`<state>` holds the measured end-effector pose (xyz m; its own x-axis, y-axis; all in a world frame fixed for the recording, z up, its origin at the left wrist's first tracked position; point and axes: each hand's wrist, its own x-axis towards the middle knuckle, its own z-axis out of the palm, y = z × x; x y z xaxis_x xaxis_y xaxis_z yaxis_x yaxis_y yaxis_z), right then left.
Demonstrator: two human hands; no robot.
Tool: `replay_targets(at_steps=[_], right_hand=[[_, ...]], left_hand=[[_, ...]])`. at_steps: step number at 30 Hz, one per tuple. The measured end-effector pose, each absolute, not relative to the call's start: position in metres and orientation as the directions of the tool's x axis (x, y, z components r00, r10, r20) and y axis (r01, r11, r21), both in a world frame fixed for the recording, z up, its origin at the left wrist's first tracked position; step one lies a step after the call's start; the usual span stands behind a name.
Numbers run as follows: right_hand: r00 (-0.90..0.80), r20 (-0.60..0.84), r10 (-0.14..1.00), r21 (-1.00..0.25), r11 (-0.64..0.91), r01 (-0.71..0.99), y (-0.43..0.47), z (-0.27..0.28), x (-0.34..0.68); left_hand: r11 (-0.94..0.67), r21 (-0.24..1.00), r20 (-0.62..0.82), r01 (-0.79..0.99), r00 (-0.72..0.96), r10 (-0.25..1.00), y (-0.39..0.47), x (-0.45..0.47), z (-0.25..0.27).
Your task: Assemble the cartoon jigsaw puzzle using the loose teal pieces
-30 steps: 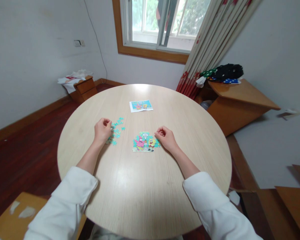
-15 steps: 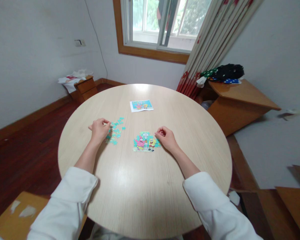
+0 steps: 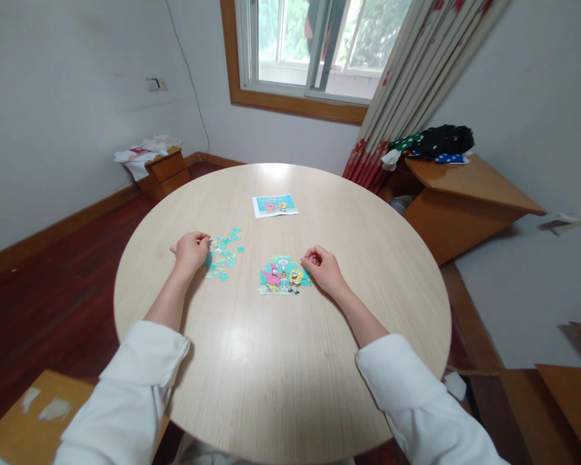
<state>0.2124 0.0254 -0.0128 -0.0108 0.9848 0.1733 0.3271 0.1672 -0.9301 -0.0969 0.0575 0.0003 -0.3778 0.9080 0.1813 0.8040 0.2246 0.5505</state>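
Observation:
A partly joined jigsaw puzzle with cartoon figures lies flat in the middle of the round table. At its upper right edge is my right hand, fingers curled together; whatever they hold, if anything, is hidden. To the left lies a scattered heap of loose turquoise and pale puzzle pieces. My left hand is at the left side of this heap, thumb and fingers pinched. I cannot make out what is between those fingertips, and the hand covers part of the heap.
Beyond the puzzle lies a printed picture sheet with similar figures. The pale round table fills the middle. A wooden cabinet with cloths stands at the right, a small drawer unit at the back left, a stool at the lower left.
My left hand has shifted slightly left, uncovering a little more of the loose pieces. My right hand stays by the puzzle's edge.

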Motion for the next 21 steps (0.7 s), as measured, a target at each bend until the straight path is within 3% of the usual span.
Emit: replay_targets(at_steps=[10, 21], right_hand=[[-0.017, 0.180, 0.984, -0.927, 0.175, 0.331, 0.026, -0.014, 0.212], [-0.022, 0.176, 0.984, -0.926, 0.173, 0.334, 0.027, -0.013, 0.210]], left_hand=[[0.197, 0.387, 0.207, 0.901, -0.294, 0.933, 0.063, -0.084, -0.010], [0.213, 0.489, 0.138, 0.846, -0.316, 0.939, 0.074, -0.086, -0.010]])
